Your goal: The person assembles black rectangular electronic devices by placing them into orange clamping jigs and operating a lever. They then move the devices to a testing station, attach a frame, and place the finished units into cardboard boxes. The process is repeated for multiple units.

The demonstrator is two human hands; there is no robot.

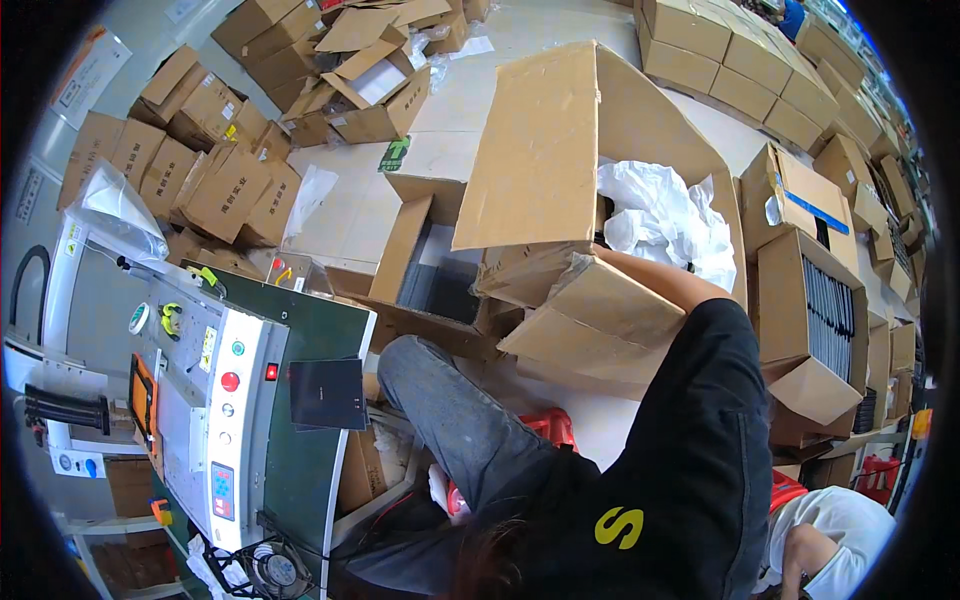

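My right forearm (650,275) reaches into a large open cardboard box (525,150) on the floor. The hand at its end is hidden by the box's raised flaps (600,310), so I cannot tell what it touches. Crumpled white plastic wrap (665,215) fills the visible part of the box, close to that arm. A little of something dark shows beside the wrap. My left hand is out of the picture. To the left, a flat dark panel (328,394) lies on the edge of a green workbench (315,330).
A machine with a white button panel (230,410) stands on the bench. A smaller open box (405,240) holds dark flat sheets; another box (812,330) at right holds stacked panels. Cartons (220,185) pile up behind. A co-worker in white (835,530) is at lower right.
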